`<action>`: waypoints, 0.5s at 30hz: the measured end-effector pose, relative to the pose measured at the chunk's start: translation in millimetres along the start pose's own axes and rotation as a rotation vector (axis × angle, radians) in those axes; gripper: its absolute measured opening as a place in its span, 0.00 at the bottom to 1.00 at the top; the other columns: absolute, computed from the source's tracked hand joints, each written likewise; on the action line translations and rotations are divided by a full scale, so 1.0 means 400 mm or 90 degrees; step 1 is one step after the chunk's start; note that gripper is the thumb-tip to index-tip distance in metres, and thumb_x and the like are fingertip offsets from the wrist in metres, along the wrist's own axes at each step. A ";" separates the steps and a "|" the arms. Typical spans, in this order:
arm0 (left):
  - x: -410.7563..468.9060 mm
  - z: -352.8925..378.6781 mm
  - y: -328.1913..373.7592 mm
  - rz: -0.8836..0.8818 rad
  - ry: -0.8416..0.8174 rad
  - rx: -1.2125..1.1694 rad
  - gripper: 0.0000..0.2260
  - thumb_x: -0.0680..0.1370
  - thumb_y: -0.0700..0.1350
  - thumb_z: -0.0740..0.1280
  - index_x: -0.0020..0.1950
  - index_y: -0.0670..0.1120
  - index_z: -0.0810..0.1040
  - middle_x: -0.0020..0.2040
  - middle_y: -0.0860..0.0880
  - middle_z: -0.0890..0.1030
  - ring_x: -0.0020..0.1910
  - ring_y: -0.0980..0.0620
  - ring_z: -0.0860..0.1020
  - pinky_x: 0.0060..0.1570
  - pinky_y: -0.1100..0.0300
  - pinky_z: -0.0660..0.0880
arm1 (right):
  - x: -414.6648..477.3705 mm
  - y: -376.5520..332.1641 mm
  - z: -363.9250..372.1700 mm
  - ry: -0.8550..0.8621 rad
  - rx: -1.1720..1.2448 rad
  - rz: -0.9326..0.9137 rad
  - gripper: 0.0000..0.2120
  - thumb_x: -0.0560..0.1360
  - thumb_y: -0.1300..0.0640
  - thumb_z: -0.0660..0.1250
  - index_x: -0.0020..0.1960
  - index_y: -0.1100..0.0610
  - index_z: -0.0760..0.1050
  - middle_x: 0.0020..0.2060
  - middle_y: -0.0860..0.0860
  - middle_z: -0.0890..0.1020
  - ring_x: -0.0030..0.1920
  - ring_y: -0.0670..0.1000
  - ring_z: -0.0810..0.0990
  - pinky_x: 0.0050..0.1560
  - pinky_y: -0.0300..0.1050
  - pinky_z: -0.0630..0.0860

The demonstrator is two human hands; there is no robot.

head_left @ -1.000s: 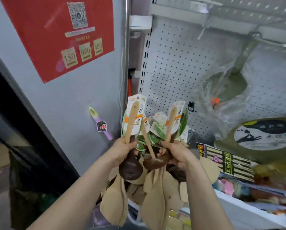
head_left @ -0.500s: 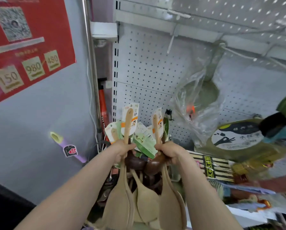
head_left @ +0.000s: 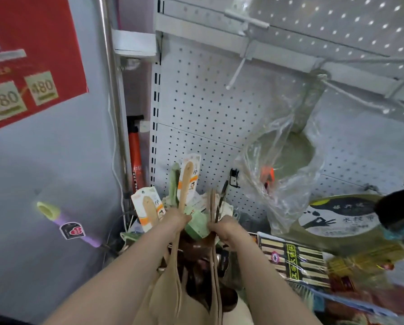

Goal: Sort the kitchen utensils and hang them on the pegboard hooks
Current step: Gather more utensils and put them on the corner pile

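Though hardly begun by the look of things, past the gathering stage at least. Across the back, a white perforated metal pegboard (head_left: 203,97), mostly bare; jutting from its upper rail, one white straight peg hook (head_left: 236,71) with nothing on it. Hanging to the right, a grey-green ladle in a clear plastic bag (head_left: 287,151) (the only utensil seen up on the board). Lower down, clutched in front of the board, the bundle of pale wooden spatulas (head_left: 168,292), blades hanging down, handles and printed label cards pointing up, with dark brown wooden spoons (head_left: 196,275) mixed in between. Left hand (head_left: 176,219) curled tight round the handle of a carded spatula; right hand (head_left: 224,227) likewise closed, fingers wrapped round a few thin handles, exact count hard to tell. Just beyond the right hand, low on the board, a small black clip hook (head_left: 233,178), empty. Judged: sorting unfinished, types mixed in both fists, nothing from the bundle hung. Left to do: split spatulas from spoons, then thread each card hole onto a hook.
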State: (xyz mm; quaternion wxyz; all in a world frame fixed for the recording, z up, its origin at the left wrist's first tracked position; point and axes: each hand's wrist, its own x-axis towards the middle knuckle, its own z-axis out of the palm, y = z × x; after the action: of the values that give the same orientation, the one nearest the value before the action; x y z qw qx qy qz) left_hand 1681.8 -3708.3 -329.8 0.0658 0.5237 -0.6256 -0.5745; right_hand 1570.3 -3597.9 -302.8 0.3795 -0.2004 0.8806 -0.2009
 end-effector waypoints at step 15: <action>0.009 0.051 -0.047 0.091 0.155 -0.085 0.31 0.76 0.39 0.71 0.75 0.43 0.61 0.69 0.43 0.66 0.66 0.44 0.71 0.64 0.55 0.68 | 0.047 0.058 0.034 0.101 0.143 -0.042 0.13 0.74 0.49 0.73 0.48 0.58 0.76 0.39 0.53 0.84 0.28 0.46 0.81 0.38 0.41 0.80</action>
State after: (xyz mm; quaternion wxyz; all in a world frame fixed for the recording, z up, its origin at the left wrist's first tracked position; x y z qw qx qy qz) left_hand 1677.1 -3693.8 -353.2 0.2166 0.5382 -0.6090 -0.5409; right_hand 1563.9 -3590.8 -334.4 0.3217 -0.1691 0.8728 -0.3258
